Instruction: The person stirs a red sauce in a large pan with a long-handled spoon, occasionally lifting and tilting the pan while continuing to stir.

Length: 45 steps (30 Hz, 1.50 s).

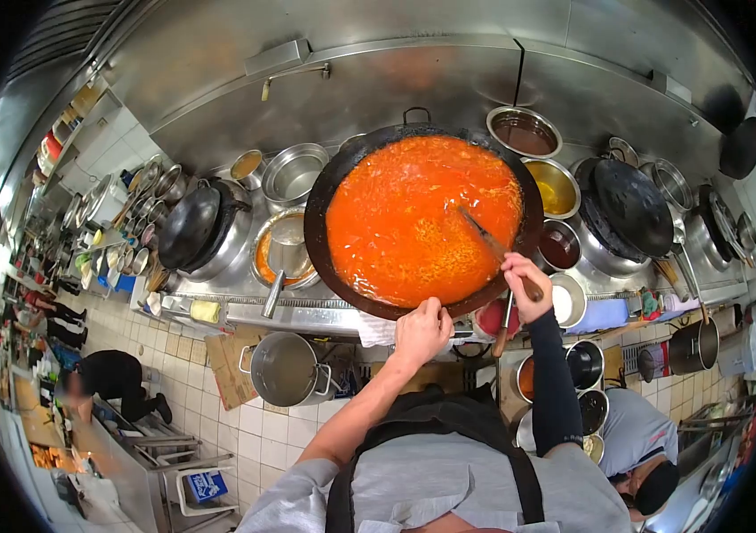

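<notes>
Head camera: left hand point(422, 330) clamps the wok point(342, 169) rim at 6 o'clock; right hand point(525, 284), fingers closed on a ladle point(487, 238), dips it into orange sauce point(413, 222) at 4 o'clock.

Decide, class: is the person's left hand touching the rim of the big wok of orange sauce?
Touching. The head view shows the left hand clamped on the near rim of the wok, fingers curled over its edge with no gap.
</notes>
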Motion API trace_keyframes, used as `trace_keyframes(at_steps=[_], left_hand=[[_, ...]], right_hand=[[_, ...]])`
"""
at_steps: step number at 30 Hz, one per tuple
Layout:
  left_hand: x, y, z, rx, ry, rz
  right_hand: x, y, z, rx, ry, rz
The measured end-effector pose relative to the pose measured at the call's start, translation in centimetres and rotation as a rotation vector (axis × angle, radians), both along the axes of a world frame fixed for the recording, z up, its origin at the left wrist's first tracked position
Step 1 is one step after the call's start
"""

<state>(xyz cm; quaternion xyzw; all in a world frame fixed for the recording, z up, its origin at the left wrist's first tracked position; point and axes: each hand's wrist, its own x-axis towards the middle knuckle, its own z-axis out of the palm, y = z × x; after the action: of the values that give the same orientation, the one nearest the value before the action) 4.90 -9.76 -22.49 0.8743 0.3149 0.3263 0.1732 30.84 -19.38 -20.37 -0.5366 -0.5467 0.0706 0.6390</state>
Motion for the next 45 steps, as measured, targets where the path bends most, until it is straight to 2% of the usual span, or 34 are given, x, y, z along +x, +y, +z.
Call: trace_keyframes(at_steps=[7, 12, 20, 27, 33, 36, 41, 45], left_hand=[[0.1, -0.3, 0.0, 0.067, -0.050, 0.022], [0.1, -0.2, 0.1, 0.067, -0.046, 0.024], [0.0, -0.1, -0.1, 0.012, -0.010, 0.015], [-0.2, -0.1, 0.1, -0.051, 0.041, 0.006], [-0.3, -0.1, -0.1, -0.093, 0.059, -0.013], [-0.4, -0.2, 0.3, -0.109, 0.062, -0.018], [-0.2, -0.1, 0.4, -0.082, 0.043, -0.010], [0.0, -0.1, 0.6, -0.055, 0.024, -0.001]], right_hand=[[0.9, 8.1, -2.1, 0.054, 0.284, 0.053], [-1.5, 9.4, -2.6, 0.074, 0.435, 0.095], [-7.1, 2.9, -1.6, 0.013, 0.335, 0.118], [-9.5, -5.6, -1.3, -0.018, 0.377, 0.109], [-9.1, -12.3, 2.4, -0.087, 0.359, 0.122], [-8.6, -14.1, 5.8, -0.092, 0.256, 0.101], [-7.5, -13.6, 8.8, -0.127, 0.068, 0.064], [-4.7, -10.4, 6.1, -0.104, 0.041, 0.054]])
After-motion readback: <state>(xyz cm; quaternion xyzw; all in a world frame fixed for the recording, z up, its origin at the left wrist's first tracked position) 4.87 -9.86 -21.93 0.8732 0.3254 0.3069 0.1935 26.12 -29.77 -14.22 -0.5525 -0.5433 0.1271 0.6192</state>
